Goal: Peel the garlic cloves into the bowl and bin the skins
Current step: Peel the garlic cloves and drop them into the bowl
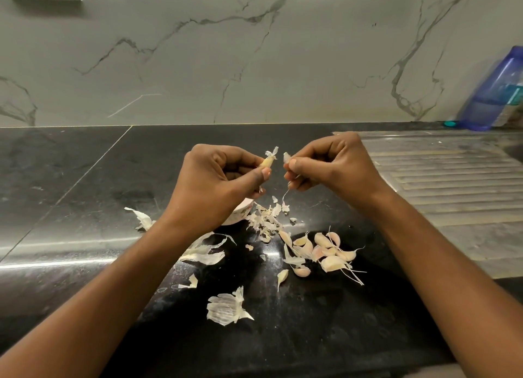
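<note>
Two hands show: the left hand (223, 179) with one part-peeled clove (266, 162), the right hand (331, 165) with one scrap of skin (286, 157). There are also roughly ten unpeeled cloves (332, 263), one bowl (237, 215), one blue bottle (492, 94), and loose skins (226, 307) too many to count exactly.

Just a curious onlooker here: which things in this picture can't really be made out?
The bowl: head view, mostly hidden under the left hand and wrist; contents unseen.
The clove: head view, largely wrapped by the left hand's fingers; remaining skin unclear.
The scrap of skin: head view, partly covered by the right hand pinching it.
The bottle: head view, blurred, cut by the right edge; label unreadable.
The bin: nowhere in view.
</note>
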A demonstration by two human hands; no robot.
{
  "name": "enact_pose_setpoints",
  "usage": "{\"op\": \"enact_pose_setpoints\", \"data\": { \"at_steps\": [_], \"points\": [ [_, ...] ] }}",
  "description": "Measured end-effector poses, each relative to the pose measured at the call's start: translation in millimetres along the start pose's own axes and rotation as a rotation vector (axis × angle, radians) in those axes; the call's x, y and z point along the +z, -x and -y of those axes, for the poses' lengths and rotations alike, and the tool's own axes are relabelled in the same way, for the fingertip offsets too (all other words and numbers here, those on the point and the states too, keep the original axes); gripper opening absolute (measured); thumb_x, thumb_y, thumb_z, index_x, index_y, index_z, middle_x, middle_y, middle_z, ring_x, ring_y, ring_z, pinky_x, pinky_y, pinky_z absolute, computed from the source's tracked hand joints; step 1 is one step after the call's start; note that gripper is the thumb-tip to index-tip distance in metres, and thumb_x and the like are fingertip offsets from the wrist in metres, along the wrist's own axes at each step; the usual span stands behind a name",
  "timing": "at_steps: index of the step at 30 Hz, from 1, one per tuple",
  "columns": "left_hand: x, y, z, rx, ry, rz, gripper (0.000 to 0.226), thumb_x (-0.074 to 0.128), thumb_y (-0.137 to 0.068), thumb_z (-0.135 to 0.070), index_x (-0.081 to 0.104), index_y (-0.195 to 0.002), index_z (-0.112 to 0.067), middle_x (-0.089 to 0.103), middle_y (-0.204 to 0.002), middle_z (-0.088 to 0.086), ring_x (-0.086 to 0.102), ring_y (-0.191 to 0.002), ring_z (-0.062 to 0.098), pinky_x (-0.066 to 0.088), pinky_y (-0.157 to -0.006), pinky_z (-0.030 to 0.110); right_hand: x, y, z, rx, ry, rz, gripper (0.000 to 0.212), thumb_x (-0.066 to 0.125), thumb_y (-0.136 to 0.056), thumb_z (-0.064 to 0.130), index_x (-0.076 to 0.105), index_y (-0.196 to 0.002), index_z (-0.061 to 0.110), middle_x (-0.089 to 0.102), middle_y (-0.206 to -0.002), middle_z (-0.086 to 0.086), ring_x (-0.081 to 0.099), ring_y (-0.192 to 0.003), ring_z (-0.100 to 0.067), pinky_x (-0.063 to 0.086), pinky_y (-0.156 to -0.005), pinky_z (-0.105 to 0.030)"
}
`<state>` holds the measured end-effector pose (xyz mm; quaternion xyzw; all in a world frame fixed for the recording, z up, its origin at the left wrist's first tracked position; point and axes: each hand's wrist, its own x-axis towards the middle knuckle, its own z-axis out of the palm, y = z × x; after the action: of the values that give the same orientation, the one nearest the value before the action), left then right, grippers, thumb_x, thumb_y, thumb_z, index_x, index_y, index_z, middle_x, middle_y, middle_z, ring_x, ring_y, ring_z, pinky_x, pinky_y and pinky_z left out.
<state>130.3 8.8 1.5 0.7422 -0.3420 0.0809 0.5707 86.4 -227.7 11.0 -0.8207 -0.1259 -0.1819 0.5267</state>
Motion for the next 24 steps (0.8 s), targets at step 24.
{"op": "enact_pose_setpoints", "data": {
  "at_steps": [24],
  "points": [
    [2.4,1.7,-0.8,0.075,-0.034,0.072,0.019,0.082,-0.087,-0.008,0.081,-0.106,-0.006,0.082,-0.095,-0.002,0.079,-0.082,0.009,0.063,-0.075,0.021,13.1,3.2,3.6,0.107,-0.202,0.144,0.015,0.073,-0.096,0.004,0.077,-0.105,-0.008,0.080,-0.092,-0.021,0.079,-0.079,-0.031,0.068,-0.076,-0.041]
  ]
}}
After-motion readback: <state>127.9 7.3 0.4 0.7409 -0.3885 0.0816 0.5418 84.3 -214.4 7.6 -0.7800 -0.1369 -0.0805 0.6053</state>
